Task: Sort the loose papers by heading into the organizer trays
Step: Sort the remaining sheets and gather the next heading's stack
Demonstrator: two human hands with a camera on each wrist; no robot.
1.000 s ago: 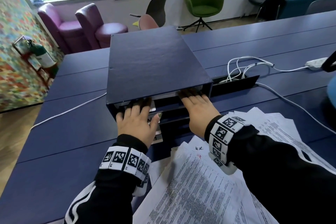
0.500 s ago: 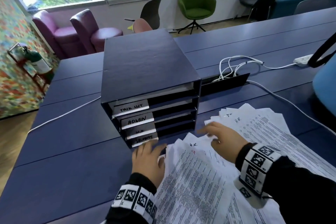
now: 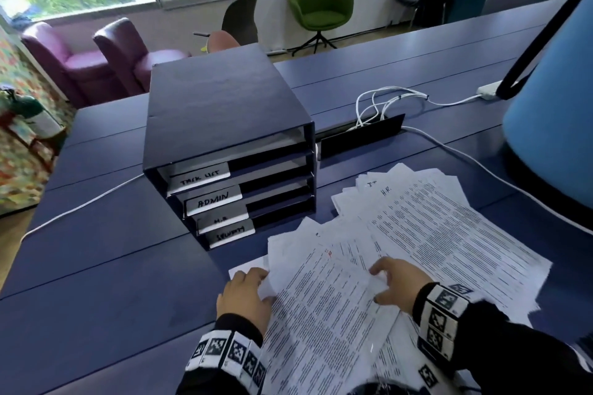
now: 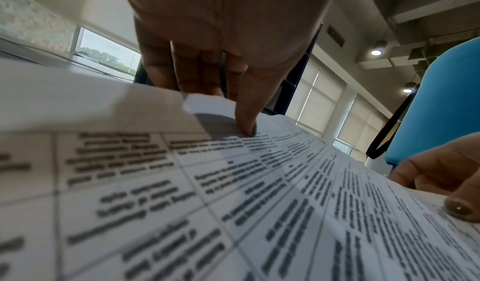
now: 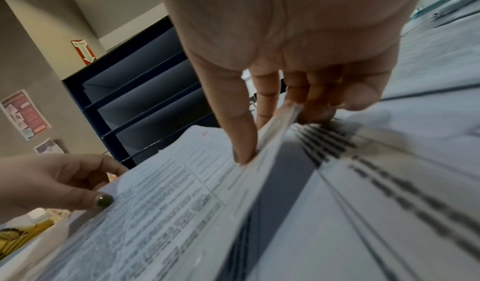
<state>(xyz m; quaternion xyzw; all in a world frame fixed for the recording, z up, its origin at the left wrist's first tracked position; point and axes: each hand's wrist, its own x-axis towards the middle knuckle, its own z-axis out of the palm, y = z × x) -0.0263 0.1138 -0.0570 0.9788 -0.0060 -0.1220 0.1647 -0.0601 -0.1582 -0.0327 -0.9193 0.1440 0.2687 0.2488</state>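
Note:
A dark blue organizer (image 3: 221, 119) stands on the blue table (image 3: 106, 266). Its stacked trays carry handwritten tabs: TASK LIST (image 3: 200, 179), ADMIN (image 3: 213, 200), H.R. and a bottom one I cannot read. Loose printed papers (image 3: 449, 234) fan out in front and to its right. My left hand (image 3: 256, 282) pinches the left edge of the top sheet (image 3: 321, 298); in the left wrist view its thumb (image 4: 246, 125) lies on top, fingers underneath. My right hand (image 3: 378, 282) pinches the sheet's right edge, which is lifted (image 5: 283, 119) in the right wrist view.
White cables (image 3: 385, 102) run out of an open cable hatch (image 3: 359, 138) behind the papers, and one cable (image 3: 80, 205) crosses the table at the left. A light blue chair back (image 3: 552, 106) rises at the right edge. Armchairs stand beyond the table.
Both hands left the organizer's trays, drew back toward me onto the paper pile, and now pinch the top sheet at its two sides.

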